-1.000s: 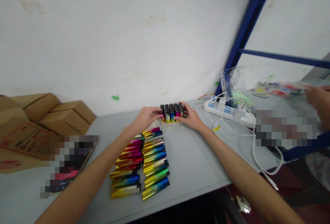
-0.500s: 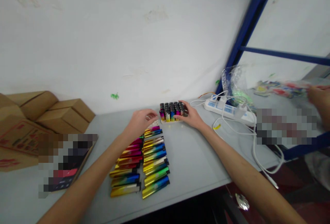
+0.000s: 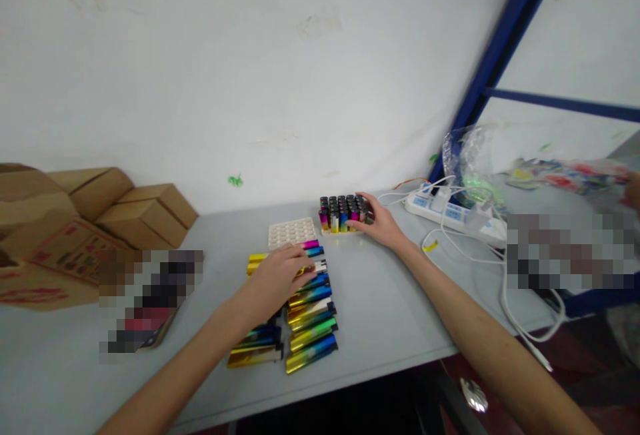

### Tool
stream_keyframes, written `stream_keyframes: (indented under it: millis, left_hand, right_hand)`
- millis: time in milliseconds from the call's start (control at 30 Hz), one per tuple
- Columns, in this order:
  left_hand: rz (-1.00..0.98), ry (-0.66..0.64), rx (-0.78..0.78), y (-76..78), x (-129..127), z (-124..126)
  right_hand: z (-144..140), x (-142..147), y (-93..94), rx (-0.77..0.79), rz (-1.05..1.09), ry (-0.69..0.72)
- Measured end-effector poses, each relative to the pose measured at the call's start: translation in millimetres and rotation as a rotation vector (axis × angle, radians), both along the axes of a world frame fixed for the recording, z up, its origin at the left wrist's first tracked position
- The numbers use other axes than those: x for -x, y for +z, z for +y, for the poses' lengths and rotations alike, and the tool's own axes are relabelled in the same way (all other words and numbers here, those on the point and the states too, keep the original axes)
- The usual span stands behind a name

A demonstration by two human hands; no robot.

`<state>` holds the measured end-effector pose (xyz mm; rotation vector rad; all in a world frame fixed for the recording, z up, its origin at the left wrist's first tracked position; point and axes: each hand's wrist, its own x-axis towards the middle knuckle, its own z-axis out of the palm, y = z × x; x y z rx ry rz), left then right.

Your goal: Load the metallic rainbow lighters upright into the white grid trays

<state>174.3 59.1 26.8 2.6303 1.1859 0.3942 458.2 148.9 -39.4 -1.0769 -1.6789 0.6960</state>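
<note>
Two columns of shiny metallic lighters (image 3: 313, 355) lie on the grey table, yellow at one end and blue, green, red, purple or white at the other. My left hand (image 3: 275, 281) is over them, its fingers closed on a gold-and-white lighter (image 3: 320, 266) in the right-hand column and hiding part of the left-hand column. Farther back, black-topped lighters (image 3: 343, 215) stand upright in close rows in a pale holder. My right hand (image 3: 380, 223) grips this group at its right side, thumb in front and fingers behind. Beside it lies a white tray (image 3: 293, 231) with round hollows.
Cardboard boxes (image 3: 150, 215) are piled at the left, with a partly blurred flat box (image 3: 165, 308) before them. On the right are a white power strip (image 3: 457, 218), loose cables and a blue metal frame (image 3: 493, 75). Another person's hand (image 3: 633, 191) shows at the right edge.
My left hand has moved from the white tray toward me, down onto the right-hand column of lighters, uncovering the tray. My right hand stays at the upright lighters. The view has shifted slightly.
</note>
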Motion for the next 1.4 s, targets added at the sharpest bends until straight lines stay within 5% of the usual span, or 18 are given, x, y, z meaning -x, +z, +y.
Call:
stream_keyframes:
  millis: [267,500,667,900,1100,1400]
  left_hand:
    - [-0.125,0.02,0.065,-13.5,1,8]
    - [-0.303,0.107,0.086,16.0,-5,12]
    - [-0.692,0.11,0.437,29.6,-19,16]
    - [-1.148,0.122,0.866,13.9,-31,10]
    - [-1.193,0.162,1.095,11.8,-22,16]
    - [-1.15,0.212,1.083,0.9,-24,19]
  right_hand:
    - [0,0,0.7,-0.028,-0.017,0.0]
    - [1,0,-0.5,-0.026,-0.007,0.009]
    - [0,1,0.7,-0.01,-0.004,0.019]
    - [-1,0,0.4,-0.002,-0.07,-0.043]
    - [-1,-1,-0.5,0.001,-0.068,-0.028]
    - [-1,-1,0.4,0.01,-0.074,-0.028]
